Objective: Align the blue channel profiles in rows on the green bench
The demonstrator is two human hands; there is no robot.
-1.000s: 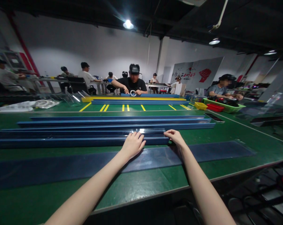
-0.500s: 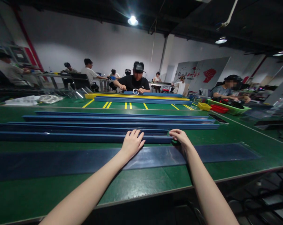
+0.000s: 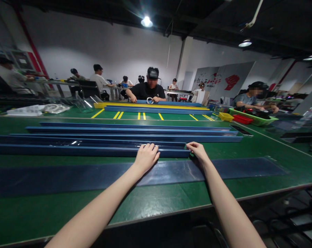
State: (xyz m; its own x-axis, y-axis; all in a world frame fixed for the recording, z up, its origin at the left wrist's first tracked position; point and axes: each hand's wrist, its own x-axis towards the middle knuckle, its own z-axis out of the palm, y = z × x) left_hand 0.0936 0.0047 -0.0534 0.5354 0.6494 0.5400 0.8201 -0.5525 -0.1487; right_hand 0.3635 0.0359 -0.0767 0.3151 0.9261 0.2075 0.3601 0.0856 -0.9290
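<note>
My left hand (image 3: pixel 145 158) lies over the near wall of a long blue plastic channel (image 3: pixel 75 150), fingers hooked over its top edge and thumb on the outer side. At the channel's right end my right hand (image 3: pixel 198 151) has thumb and forefinger pinched together. What sits in that pinch is too small to make out. Beneath both wrists a long flat blue strip (image 3: pixel 238 167) runs across the green table (image 3: pixel 272 148). Just beyond the held channel lie more blue channels (image 3: pixel 212 138), parallel to it.
Across the table a co-worker (image 3: pixel 152 90) in black leans over blue and yellow profiles (image 3: pixel 156 106) with a white ring-shaped roll (image 3: pixel 149 100). At right are a phone (image 3: pixel 241 130), a yellow bin (image 3: pixel 225 117), a red bin (image 3: pixel 242 119) and a green basket (image 3: pixel 264 121).
My hands keep nearly the same places. A green curved glint under my right fingers no longer shows. The co-worker's hand on the left side has come down toward the profiles.
</note>
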